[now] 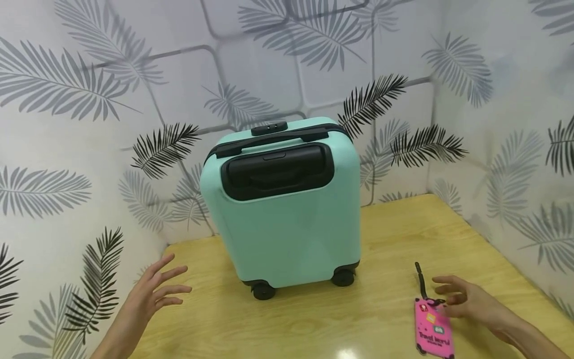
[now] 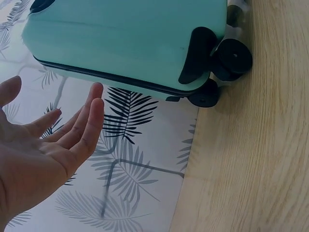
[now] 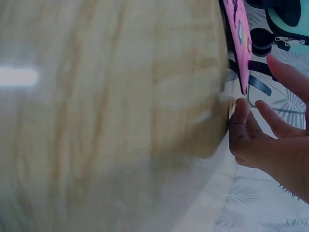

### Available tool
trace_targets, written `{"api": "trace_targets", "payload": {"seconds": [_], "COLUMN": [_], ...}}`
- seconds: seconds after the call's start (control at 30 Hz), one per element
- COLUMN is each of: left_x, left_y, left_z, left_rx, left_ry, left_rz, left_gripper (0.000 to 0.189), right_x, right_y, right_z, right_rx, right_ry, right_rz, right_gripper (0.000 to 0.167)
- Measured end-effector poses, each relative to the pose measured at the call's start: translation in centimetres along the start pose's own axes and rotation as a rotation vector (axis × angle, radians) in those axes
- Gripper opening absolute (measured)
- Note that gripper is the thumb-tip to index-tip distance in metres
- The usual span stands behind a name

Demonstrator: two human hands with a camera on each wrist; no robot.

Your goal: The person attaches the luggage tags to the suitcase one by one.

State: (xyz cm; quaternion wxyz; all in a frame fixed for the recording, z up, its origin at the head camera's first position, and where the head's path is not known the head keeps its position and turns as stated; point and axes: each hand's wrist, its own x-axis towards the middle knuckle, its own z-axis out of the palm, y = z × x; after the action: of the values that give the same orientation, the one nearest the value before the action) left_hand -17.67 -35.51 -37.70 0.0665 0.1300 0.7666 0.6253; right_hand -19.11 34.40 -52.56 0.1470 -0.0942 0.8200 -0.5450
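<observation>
A mint-green suitcase (image 1: pixel 296 224) with black trim stands upright on its wheels, its recessed black handle (image 1: pixel 278 169) facing me. Left of it my left hand (image 1: pixel 150 294) hovers with fingers spread, holding nothing; the left wrist view shows the palm (image 2: pixel 34 159) apart from the suitcase's side (image 2: pixel 125 43). At the right lies a pink luggage tag (image 1: pixel 432 329) with a black strap (image 1: pixel 420 281), lettered "Travel World". Beside its strap end is my right hand (image 1: pixel 471 301), fingers loosely bent. In the right wrist view the fingertips (image 3: pixel 241 108) are close to the tag (image 3: pixel 241 43); whether they touch it I cannot tell.
The light wooden table (image 1: pixel 314 324) meets a wall (image 1: pixel 179 89) behind the suitcase, papered with grey and black leaves. Another wall (image 1: pixel 515 124) runs along the right edge. Light glares on the tabletop near the front.
</observation>
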Motion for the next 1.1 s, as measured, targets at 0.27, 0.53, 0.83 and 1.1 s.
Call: {"api": "trace_targets", "payload": {"seconds": [0.27,0.53,0.83,1.1], "left_x": [0.2,0.7,1.2,0.9], "left_y": [-0.8,-1.1,-1.7,-2.2], "left_z": [0.2,0.3,0.8,0.0], "left_rx": [-0.026,-0.031,-0.037,-0.023], "left_ry": [-0.01,-0.019,-0.003,0.027], "left_rz": [0.007,0.026,0.024,0.018], "left_gripper": [0.048,0.047,0.049,0.049], "right_x": [0.9,1.2,0.5,1.7], "right_y": [0.1,-0.1,0.2,0.1], "right_z": [1.3,2.2,0.9,2.5], "right_rx": [-0.157,-0.191,-0.176,-0.205], "right_ry": [0.12,0.168,-0.021,0.057], "right_rz": [-0.001,0.018,-0.009,-0.034], "right_gripper": [0.061,0.043,0.051,0.026]}}
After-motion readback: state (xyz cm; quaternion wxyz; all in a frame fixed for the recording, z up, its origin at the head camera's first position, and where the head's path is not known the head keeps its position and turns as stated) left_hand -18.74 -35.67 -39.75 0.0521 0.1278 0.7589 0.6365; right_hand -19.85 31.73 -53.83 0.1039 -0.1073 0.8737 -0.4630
